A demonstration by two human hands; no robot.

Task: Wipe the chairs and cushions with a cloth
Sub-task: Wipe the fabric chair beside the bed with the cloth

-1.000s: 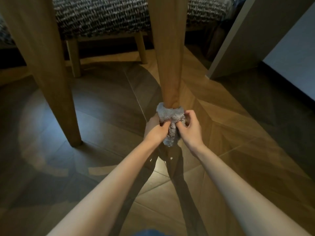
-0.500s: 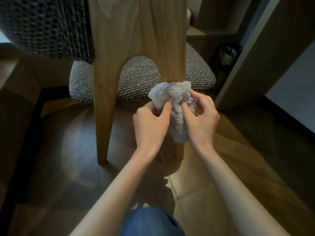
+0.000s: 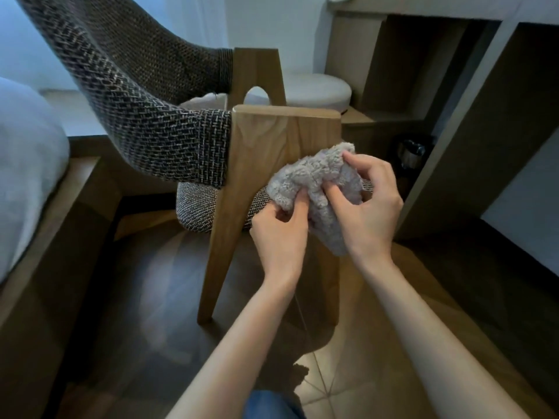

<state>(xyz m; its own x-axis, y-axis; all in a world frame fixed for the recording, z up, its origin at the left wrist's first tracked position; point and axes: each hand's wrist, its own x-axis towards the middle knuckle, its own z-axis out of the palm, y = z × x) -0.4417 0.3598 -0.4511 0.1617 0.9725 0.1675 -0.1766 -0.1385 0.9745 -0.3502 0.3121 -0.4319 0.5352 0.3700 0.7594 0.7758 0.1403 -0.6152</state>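
A fluffy grey cloth [image 3: 314, 189] is bunched against the right side of the chair's wooden side frame [image 3: 260, 146], just below the flat armrest top. My left hand [image 3: 279, 234] pinches the cloth's lower left part with thumb and fingers. My right hand [image 3: 370, 207] grips its right side, fingers curled into the fabric. The chair has a dark woven backrest [image 3: 142, 95] and a woven seat cushion [image 3: 202, 207]. The frame's right leg is mostly hidden behind the cloth and my hands.
A white bed [image 3: 27, 164] on a wooden base stands at the left. Behind the chair sits a round white stool [image 3: 317, 89]. A wooden desk unit [image 3: 472, 122] with a dark metal bin [image 3: 411, 152] under it fills the right. Dark wood floor lies below.
Both hands slid the cloth up from the foot of the chair leg to just under the armrest. The view rose with them, bringing the backrest and stool into sight.
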